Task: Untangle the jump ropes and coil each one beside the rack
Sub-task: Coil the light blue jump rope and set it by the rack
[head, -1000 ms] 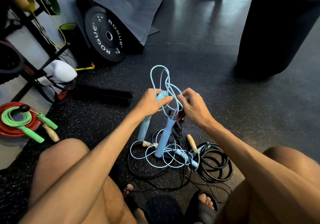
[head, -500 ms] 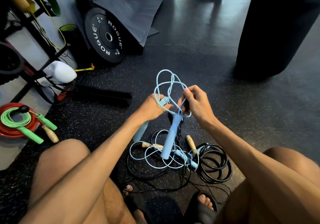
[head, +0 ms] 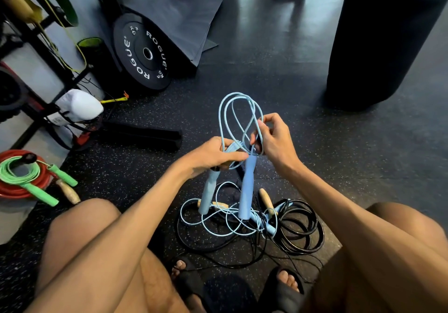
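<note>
Below the ROGUE plate (head: 135,69), left hand (head: 211,155) and right hand (head: 275,140) tight around blue rope (head: 246,189).

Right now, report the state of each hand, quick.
Left hand: closed, gripping the light blue jump rope near its handles.
Right hand: closed, pinching a loop of the same rope.

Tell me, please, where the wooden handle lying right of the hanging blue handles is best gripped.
Pinch the wooden handle across its far, rounded end, fingers coming from above. That end lies bare on the floor, while its near end runs in among the tangled ropes.
</note>
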Demonstrator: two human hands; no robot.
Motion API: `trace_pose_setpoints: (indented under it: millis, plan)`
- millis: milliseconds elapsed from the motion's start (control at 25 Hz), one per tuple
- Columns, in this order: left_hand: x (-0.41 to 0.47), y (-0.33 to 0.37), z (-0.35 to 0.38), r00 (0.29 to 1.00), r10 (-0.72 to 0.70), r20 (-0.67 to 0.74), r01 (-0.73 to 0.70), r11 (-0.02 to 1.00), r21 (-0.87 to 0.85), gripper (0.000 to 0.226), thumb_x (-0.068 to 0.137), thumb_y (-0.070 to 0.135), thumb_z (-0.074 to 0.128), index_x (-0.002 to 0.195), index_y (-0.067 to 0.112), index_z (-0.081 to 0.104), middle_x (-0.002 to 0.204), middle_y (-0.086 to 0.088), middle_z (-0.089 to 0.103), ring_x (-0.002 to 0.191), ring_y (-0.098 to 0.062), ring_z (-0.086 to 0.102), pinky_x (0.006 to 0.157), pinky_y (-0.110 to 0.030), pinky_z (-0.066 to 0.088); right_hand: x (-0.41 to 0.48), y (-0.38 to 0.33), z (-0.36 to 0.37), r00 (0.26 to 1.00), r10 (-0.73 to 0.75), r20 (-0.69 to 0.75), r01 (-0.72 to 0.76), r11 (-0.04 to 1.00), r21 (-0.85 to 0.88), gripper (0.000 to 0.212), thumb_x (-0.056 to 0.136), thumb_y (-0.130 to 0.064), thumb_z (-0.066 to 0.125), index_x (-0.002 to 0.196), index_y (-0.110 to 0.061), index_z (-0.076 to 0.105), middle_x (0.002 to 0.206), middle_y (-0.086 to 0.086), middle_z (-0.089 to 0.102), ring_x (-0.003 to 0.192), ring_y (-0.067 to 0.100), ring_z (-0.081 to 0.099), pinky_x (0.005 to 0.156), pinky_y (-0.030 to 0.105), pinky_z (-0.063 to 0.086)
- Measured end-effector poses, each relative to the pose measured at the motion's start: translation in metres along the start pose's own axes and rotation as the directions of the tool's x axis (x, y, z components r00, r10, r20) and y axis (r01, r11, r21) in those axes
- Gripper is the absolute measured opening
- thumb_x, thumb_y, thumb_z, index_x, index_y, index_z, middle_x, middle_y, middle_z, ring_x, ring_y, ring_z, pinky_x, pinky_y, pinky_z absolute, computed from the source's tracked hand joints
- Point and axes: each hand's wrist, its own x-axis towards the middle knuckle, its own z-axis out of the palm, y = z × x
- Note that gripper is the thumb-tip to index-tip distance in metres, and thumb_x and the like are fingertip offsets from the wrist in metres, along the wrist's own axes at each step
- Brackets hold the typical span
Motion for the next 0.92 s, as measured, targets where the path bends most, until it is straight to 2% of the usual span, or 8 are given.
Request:
trace_pose_setpoints:
  millis: [80, 200, 320, 440, 560, 760, 840, 920]
  plan:
    - [0.003, -0.002, 0.003, 0.999, 0.037, -0.037, -0.037, 0.999, 0.007, 0.031, 0.093, 0.030, 0.068, 0.074, 0.010, 0.053, 0.057, 0.001, 0.036, 0.051, -0.012, 0.031, 0.049, -0.023, 0.027, 0.003, 0.004, -0.002, 1.000, -0.012, -0.013, 0.012, 1.000, -0.013, 0.010, 0.106, -0.015, 0.044, 0.097, -0.009, 0.044, 0.063, 0.007, 0.059, 0.045, 0.009, 0.051, 0.043, 0.022, 0.041]
    - [0.012, -0.008, 0.004, 0.969, 0.069, -0.239, -0.038, 0.991, 0.130, 0.039, 0.094, 0.034, 0.061, 0.064, 0.011, 0.054, 0.051, 0.003, 0.041, 0.047, -0.013, 0.034, 0.051, -0.027, 0.031, 0.005, 0.008, -0.002, 0.999, -0.041, -0.022, 0.040, 0.998, -0.045, 0.013, 0.105, -0.018, 0.044, 0.093, -0.018, 0.044, 0.069, 0.011, 0.060, 0.052, 0.017, 0.054, 0.047, 0.027, 0.042]
    - [0.017, -0.014, -0.004, 0.940, 0.077, -0.332, 0.073, 0.906, 0.417, 0.034, 0.092, 0.021, 0.064, 0.071, -0.006, 0.060, 0.060, -0.008, 0.053, 0.056, -0.020, 0.044, 0.056, -0.032, 0.034, 0.003, 0.002, -0.003, 0.994, -0.053, -0.091, 0.050, 0.998, -0.030, 0.015, 0.106, -0.020, 0.044, 0.091, -0.024, 0.044, 0.067, 0.007, 0.056, 0.052, 0.019, 0.049, 0.046, 0.031, 0.041]
    - [0.016, -0.027, -0.011, 0.921, -0.010, -0.389, 0.246, 0.789, 0.563, 0.023, 0.086, 0.018, 0.067, 0.074, 0.000, 0.060, 0.074, -0.016, 0.062, 0.069, -0.030, 0.055, 0.059, -0.035, 0.037, 0.010, -0.006, -0.014, 0.980, -0.081, -0.182, 0.085, 0.996, 0.014, 0.014, 0.105, -0.018, 0.045, 0.092, -0.021, 0.048, 0.061, 0.000, 0.047, 0.053, 0.021, 0.041, 0.047, 0.038, 0.040]
    - [0.016, -0.033, -0.017, 0.901, -0.094, -0.423, 0.321, 0.801, 0.506, 0.040, 0.081, 0.037, 0.078, 0.083, -0.001, 0.064, 0.079, -0.012, 0.064, 0.071, -0.026, 0.057, 0.061, -0.032, 0.039, 0.015, -0.002, -0.021, 0.972, -0.126, -0.197, 0.124, 0.992, -0.024, 0.013, 0.104, -0.019, 0.047, 0.094, -0.016, 0.054, 0.060, -0.003, 0.042, 0.054, 0.018, 0.034, 0.049, 0.035, 0.031]
    - [0.012, -0.015, -0.014, 0.845, -0.118, -0.522, 0.290, 0.920, 0.262, 0.051, 0.080, 0.052, 0.075, 0.060, 0.015, 0.045, 0.055, 0.000, 0.042, 0.052, -0.017, 0.039, 0.056, -0.030, 0.032, 0.009, 0.008, -0.015, 0.972, -0.205, -0.117, 0.175, 0.958, -0.226, 0.009, 0.101, -0.022, 0.055, 0.097, -0.016, 0.059, 0.058, -0.003, 0.038, 0.051, 0.010, 0.031, 0.049, 0.027, 0.030]
    - [0.012, -0.011, -0.010, 0.851, -0.150, -0.503, 0.227, 0.969, 0.094, 0.052, 0.083, 0.056, 0.070, 0.067, 0.008, 0.059, 0.049, 0.002, 0.040, 0.045, -0.015, 0.035, 0.053, -0.030, 0.032, 0.009, 0.016, -0.013, 0.981, -0.181, -0.076, 0.154, 0.951, -0.268, 0.006, 0.100, -0.022, 0.056, 0.098, -0.019, 0.061, 0.056, -0.006, 0.039, 0.050, 0.008, 0.034, 0.049, 0.031, 0.036]
    - [0.011, -0.005, -0.002, 0.895, -0.192, -0.402, 0.169, 0.981, -0.093, 0.055, 0.086, 0.055, 0.067, 0.081, 0.000, 0.070, 0.045, 0.004, 0.035, 0.042, -0.013, 0.029, 0.050, -0.027, 0.029, 0.005, 0.023, -0.007, 0.989, -0.145, -0.015, 0.136, 0.952, -0.274, 0.004, 0.100, -0.023, 0.057, 0.099, -0.021, 0.060, 0.055, -0.004, 0.043, 0.050, 0.012, 0.039, 0.051, 0.040, 0.044]
